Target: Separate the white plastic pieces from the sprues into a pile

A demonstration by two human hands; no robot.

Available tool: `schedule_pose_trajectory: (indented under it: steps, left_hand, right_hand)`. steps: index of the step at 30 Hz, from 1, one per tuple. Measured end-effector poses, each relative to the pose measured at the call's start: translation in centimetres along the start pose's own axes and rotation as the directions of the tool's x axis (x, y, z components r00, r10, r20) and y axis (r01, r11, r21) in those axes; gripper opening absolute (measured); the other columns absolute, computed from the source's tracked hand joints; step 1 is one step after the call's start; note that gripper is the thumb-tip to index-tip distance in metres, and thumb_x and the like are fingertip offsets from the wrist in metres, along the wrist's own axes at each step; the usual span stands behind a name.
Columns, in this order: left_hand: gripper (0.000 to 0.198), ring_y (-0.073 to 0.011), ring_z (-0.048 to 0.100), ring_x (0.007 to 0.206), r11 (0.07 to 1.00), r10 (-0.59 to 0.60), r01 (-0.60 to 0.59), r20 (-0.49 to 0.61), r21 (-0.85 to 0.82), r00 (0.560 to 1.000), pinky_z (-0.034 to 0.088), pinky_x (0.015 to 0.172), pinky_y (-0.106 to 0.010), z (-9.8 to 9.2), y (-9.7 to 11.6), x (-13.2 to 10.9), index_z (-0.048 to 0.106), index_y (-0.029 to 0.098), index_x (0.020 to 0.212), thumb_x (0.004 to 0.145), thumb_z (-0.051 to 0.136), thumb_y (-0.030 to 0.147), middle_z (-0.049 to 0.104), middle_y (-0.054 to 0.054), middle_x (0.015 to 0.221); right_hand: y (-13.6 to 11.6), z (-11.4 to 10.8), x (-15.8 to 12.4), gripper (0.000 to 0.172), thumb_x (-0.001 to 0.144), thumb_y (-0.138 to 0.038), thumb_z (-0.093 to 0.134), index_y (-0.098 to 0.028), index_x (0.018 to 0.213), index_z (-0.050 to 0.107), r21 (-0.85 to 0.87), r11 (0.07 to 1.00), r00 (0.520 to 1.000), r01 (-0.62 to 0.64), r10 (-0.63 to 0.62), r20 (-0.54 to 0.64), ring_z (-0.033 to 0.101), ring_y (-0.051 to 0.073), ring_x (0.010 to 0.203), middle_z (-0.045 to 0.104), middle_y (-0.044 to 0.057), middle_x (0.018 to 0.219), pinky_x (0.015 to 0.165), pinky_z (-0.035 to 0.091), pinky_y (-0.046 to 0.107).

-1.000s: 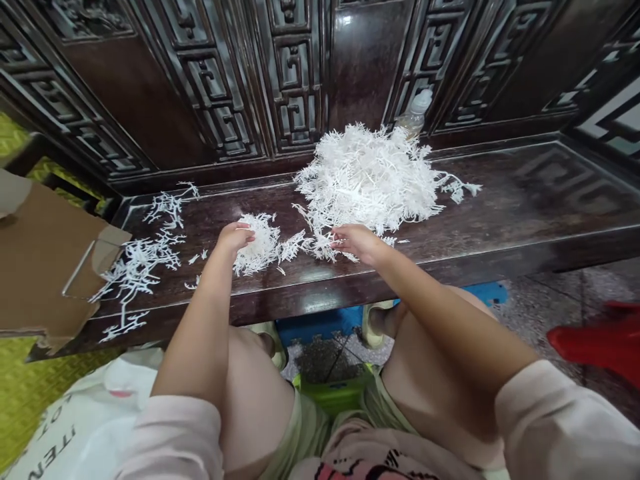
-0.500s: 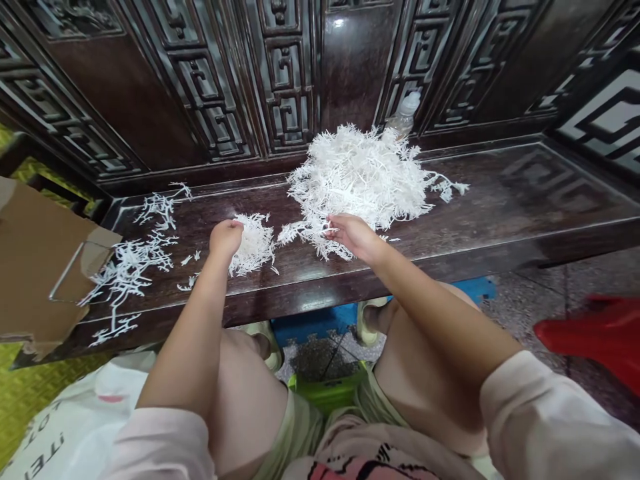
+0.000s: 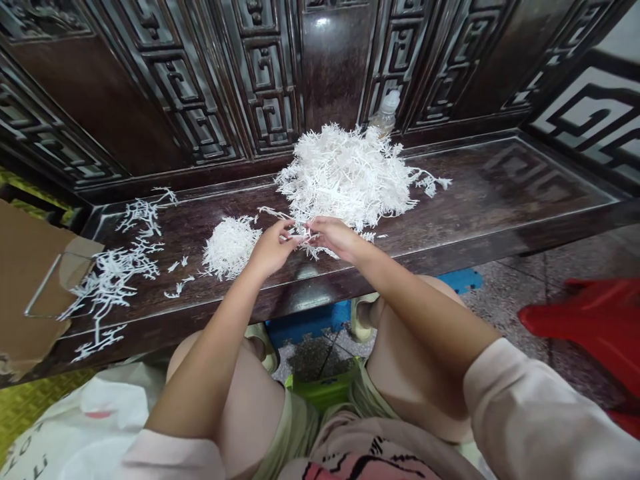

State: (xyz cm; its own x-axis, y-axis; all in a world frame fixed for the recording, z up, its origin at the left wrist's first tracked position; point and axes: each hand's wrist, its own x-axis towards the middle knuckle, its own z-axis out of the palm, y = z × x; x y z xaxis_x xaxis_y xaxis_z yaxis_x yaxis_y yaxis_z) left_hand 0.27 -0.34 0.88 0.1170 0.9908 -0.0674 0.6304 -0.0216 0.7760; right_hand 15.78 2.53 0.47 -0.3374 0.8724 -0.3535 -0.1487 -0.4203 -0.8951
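Note:
A big heap of white branching plastic sprigs point(image 3: 347, 175) lies on the dark wooden bench point(image 3: 500, 200). My left hand point(image 3: 273, 248) and my right hand point(image 3: 334, 237) meet at the heap's near edge, both pinched on one white sprig point(image 3: 303, 236) held between them. A smaller pile of white pieces point(image 3: 229, 245) sits just left of my left hand. Loose stripped white stems point(image 3: 117, 270) are scattered further left on the bench.
A carved dark wood backrest point(image 3: 260, 87) rises behind the bench, with a clear plastic bottle point(image 3: 385, 113) against it. A cardboard box point(image 3: 30, 280) stands at the left, a white bag point(image 3: 75, 427) below it, a red stool point(image 3: 590, 327) at the right.
My left hand left the small pile and moved right to meet my right hand. Both now pinch a sprig at the edge of the big heap.

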Motion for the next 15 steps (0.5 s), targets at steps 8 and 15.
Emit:
schedule_pose_trajectory:
  steps: [8,15]
  left_hand:
    - [0.028,-0.0115,0.044,0.057,0.994,0.082,-0.088,0.094,0.059,0.992,0.03,0.054,-0.022,0.72,0.79,-0.39,0.055,0.017,0.068,0.076,0.044,0.041,0.052,0.002,0.06]
    - [0.03,-0.0109,0.041,0.051,0.99,0.034,-0.034,0.0,0.134,0.999,0.026,0.05,-0.023,0.58,0.8,-0.62,0.061,0.016,0.067,0.074,0.048,0.041,0.049,0.002,0.052]
  right_hand:
    - [-0.34,0.19,-0.3,0.007,0.075,-0.02,0.052,-0.015,0.073,0.056,-0.063,0.998,1.0,-0.027,0.028,0.01,0.048,0.007,0.056,0.056,0.0,0.067,0.058,0.041,0.022]
    - [-0.44,-0.31,-0.55,0.021,0.067,-0.034,0.061,-0.014,0.071,0.058,-0.281,0.96,0.987,-0.013,0.057,0.149,0.049,0.007,0.061,0.058,0.002,0.071,0.057,0.037,0.02]
